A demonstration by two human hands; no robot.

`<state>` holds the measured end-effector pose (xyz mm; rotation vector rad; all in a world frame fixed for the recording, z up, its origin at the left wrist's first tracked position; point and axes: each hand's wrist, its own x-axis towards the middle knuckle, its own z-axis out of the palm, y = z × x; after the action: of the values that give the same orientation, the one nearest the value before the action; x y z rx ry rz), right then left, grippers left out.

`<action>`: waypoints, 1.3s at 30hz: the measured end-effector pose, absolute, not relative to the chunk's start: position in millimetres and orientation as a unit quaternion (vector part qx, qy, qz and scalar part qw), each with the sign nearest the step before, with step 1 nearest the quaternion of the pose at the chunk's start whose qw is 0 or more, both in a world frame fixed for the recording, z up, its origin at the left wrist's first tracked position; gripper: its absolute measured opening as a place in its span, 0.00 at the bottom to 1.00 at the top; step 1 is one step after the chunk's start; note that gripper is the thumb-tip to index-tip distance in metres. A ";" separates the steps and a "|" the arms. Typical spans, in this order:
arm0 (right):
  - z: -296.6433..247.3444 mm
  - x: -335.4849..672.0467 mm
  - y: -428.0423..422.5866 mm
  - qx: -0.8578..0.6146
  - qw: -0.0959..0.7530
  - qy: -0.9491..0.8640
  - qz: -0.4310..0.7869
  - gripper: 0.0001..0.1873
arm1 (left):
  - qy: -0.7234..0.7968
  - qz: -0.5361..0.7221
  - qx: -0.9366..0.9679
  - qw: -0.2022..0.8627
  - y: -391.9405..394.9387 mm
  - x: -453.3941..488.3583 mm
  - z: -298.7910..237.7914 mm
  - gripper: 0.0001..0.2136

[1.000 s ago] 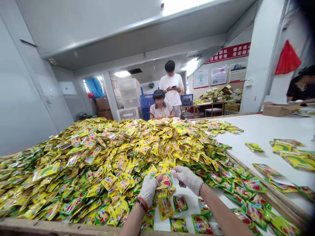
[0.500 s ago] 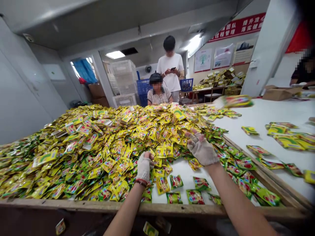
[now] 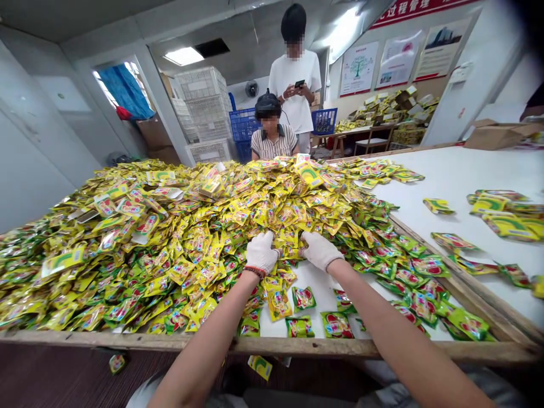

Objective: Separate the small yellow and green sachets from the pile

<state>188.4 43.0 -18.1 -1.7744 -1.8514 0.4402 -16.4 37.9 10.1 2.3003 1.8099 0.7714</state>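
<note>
Both my hands wear off-white gloves with bare fingertips and reach into a big heap of small shiny snack packets (image 3: 182, 238), yellow and green with red print. My left hand (image 3: 262, 253) has its fingers curled in against yellow packets at the front slope of the heap. Facing it, my right hand (image 3: 322, 250) is bent inward too, fingertips among the same packets. Between the hands lie a few yellow packets (image 3: 291, 251). What either hand grips is hidden. Nearer me, a green packet (image 3: 303, 298) and a yellow packet (image 3: 279, 305) lie on the white tabletop (image 3: 274, 330).
A wooden rim (image 3: 140, 340) edges the table, and a wooden divider (image 3: 450, 272) runs along its right. Beyond it, larger yellow packs (image 3: 508, 224) and a cardboard box (image 3: 495, 135) rest on a white surface. Across the heap are a seated person (image 3: 274, 139) and a standing person (image 3: 295, 73).
My right hand, earlier spread open, has moved left and down to the packets. My left hand has shifted slightly right and up. A blurred pack in the air at right is gone from there.
</note>
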 end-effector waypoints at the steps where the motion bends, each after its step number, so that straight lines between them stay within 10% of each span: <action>1: -18.9 190.1 41.2 -0.659 0.251 -0.690 0.161 0.19 | 0.598 0.276 0.749 0.076 34.7 -18.3 7.6 0.14; 6: -21.7 195.2 31.7 -0.660 0.210 -0.705 0.154 0.26 | 0.554 0.465 0.640 0.257 14.2 -35.3 -11.3 0.16; 15: -2.6 193.9 8.5 -0.618 0.297 -0.715 0.135 0.09 | 0.530 0.595 0.511 0.322 10.9 -57.8 -12.6 0.11; 24: 2.3 153.8 -6.1 -0.449 0.406 -0.653 0.456 0.15 | 0.479 0.534 0.569 0.402 -2.6 -36.9 -12.1 0.15; 33: 5.9 182.6 7.3 -0.544 0.497 -0.563 0.373 0.13 | 0.546 0.564 0.613 0.095 -9.0 -55.0 3.0 0.10; 39: 18.3 188.9 7.7 -0.547 0.574 -0.492 0.359 0.13 | 0.407 0.324 0.850 0.079 -13.5 -4.3 -6.4 0.07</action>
<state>188.9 7.7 18.3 -1.2825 -1.1526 0.8414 -4.3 -13.5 -6.4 2.5442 1.2189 0.9692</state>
